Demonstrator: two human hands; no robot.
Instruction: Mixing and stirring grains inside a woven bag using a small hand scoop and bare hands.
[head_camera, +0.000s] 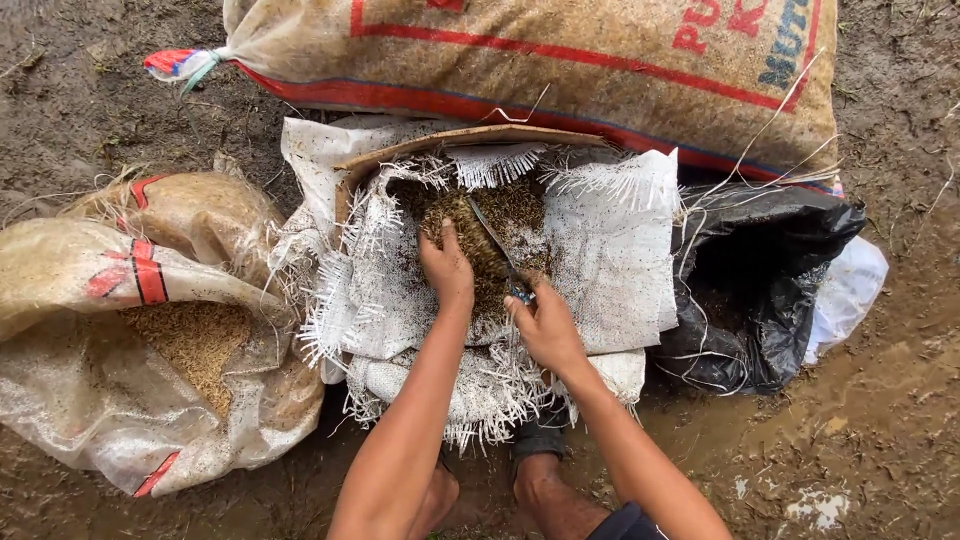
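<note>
Muddy ground (880, 420) carries four sacks crowding one frayed sack (610, 250), left hand (447, 268) pressed flat in grain (500, 225), right hand (545, 328) gripping a knife (497, 250).

Frayed woven plastic sack (610, 250), glossy black plastic bag (760, 270), wet mud (880, 420).

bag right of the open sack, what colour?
Black: a crumpled plastic bag, lying open on the muddy ground. Head view shows it.
</note>
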